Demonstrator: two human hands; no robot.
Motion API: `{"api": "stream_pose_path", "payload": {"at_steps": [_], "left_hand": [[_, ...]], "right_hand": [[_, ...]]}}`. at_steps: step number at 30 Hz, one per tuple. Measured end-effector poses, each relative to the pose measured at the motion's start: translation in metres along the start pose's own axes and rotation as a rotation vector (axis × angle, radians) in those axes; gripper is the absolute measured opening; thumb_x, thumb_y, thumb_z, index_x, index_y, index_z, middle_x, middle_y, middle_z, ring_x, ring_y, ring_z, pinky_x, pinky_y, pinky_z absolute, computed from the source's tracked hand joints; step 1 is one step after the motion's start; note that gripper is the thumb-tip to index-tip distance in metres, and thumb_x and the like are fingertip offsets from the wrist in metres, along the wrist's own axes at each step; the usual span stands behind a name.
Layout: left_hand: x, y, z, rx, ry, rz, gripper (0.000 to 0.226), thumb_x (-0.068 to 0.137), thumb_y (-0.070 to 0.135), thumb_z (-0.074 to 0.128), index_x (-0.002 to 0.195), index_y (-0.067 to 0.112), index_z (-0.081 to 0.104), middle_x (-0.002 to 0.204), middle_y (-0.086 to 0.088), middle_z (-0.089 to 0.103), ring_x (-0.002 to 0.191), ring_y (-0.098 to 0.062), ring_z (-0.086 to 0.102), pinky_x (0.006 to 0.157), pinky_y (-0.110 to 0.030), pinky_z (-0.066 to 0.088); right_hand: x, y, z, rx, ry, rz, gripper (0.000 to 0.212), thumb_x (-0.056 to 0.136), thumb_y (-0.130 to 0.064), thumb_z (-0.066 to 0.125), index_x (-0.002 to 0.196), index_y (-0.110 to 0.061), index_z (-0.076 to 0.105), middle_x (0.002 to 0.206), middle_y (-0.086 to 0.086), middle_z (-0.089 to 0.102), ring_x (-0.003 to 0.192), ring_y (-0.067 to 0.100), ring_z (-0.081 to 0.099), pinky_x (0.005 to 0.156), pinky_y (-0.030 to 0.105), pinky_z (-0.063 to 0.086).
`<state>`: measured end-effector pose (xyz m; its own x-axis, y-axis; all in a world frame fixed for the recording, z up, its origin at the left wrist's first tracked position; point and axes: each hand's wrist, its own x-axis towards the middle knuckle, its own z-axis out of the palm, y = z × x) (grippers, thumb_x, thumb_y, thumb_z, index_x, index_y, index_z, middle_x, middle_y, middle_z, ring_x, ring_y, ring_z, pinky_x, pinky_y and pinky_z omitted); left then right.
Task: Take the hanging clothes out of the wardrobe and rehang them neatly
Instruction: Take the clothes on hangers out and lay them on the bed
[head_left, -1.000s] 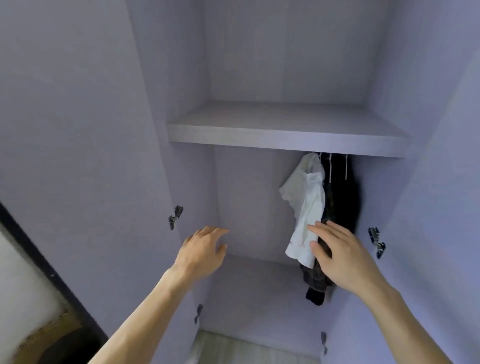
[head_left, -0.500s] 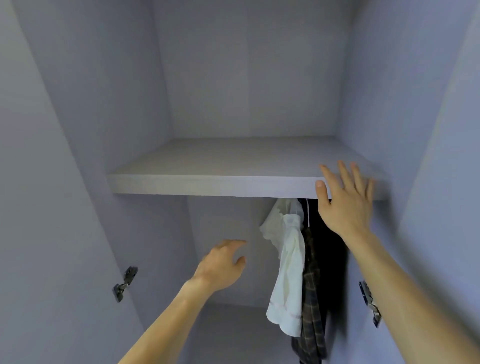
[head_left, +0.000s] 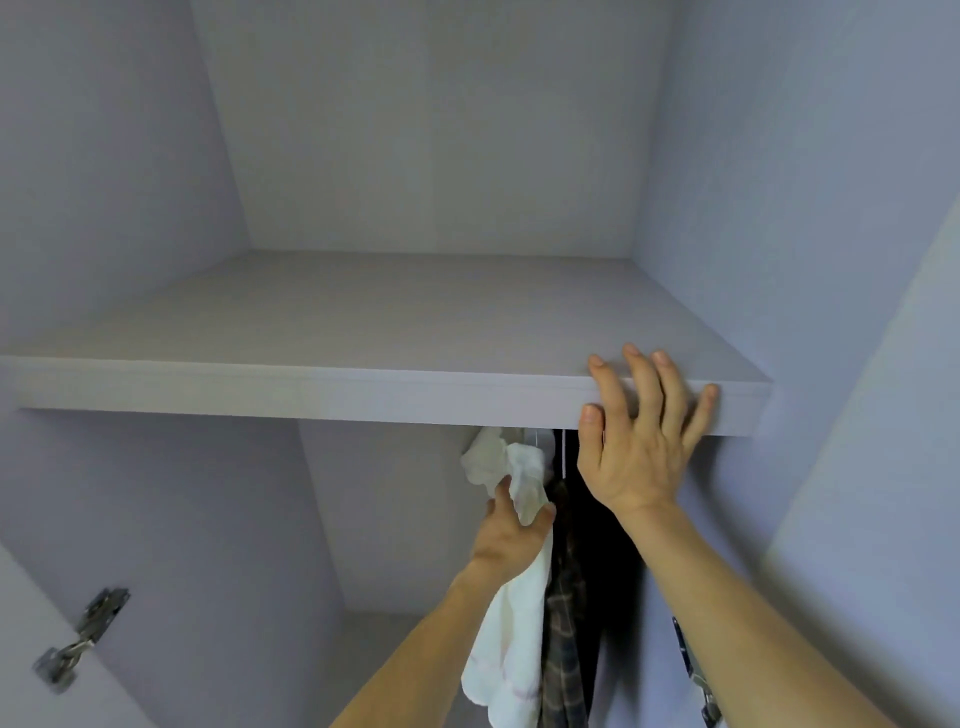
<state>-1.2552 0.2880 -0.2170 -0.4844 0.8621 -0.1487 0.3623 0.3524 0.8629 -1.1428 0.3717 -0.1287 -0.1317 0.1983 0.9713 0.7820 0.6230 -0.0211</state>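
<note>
Inside a pale lilac wardrobe, a white garment (head_left: 509, 639) hangs under the shelf (head_left: 311, 395), bunched near its top. Right of it hang a dark plaid shirt (head_left: 566, 623) and a black garment (head_left: 613, 561). My left hand (head_left: 511, 535) reaches up from below and grips the white garment just under its bunched top. My right hand (head_left: 639, 441) is raised with spread fingers, its fingertips resting on the shelf's front edge above the dark clothes. The rail and the hanger hooks are mostly hidden behind the shelf; one thin wire (head_left: 563, 452) shows.
The shelf spans the whole width at head height. A metal door hinge (head_left: 80, 639) sits on the left side panel and another hinge (head_left: 698, 675) low on the right behind my right forearm. The compartment left of the clothes holds nothing.
My left hand has moved right and up and taken hold of the white garment. My right hand stays at the shelf edge. The view has come closer and tilted upward.
</note>
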Motion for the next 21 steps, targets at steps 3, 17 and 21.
{"api": "stream_pose_path", "payload": {"at_steps": [3,17,21], "left_hand": [[0.021,0.014,0.015,0.027,0.058,-0.040,0.085,0.097,0.052,0.051,0.157,0.019,0.001,0.157,-0.010,0.025,0.137,-0.032,0.042,0.107,-0.040,0.039],[0.044,0.018,-0.024,-0.019,0.215,0.073,0.021,0.105,0.024,0.037,0.122,0.016,0.046,0.095,-0.003,0.062,0.075,-0.014,0.058,0.075,-0.032,0.047],[0.035,0.017,-0.033,-0.272,0.196,0.057,0.022,0.104,0.040,0.043,0.120,0.027,0.052,0.106,0.009,0.056,0.105,-0.017,0.053,0.092,-0.030,0.041]], "right_hand": [[-0.001,0.002,0.004,-0.006,0.035,-0.018,0.042,0.100,-0.034,0.039,0.141,-0.031,0.047,0.147,0.005,0.047,0.143,0.025,0.032,0.119,0.059,0.011],[-0.001,0.004,0.010,-0.014,0.091,-0.032,0.043,0.100,-0.036,0.034,0.142,-0.033,0.046,0.147,0.001,0.045,0.141,0.024,0.036,0.118,0.058,0.011],[-0.001,0.003,0.010,-0.015,0.096,-0.029,0.043,0.100,-0.035,0.036,0.141,-0.032,0.047,0.146,0.002,0.047,0.140,0.025,0.037,0.117,0.060,0.012]]}}
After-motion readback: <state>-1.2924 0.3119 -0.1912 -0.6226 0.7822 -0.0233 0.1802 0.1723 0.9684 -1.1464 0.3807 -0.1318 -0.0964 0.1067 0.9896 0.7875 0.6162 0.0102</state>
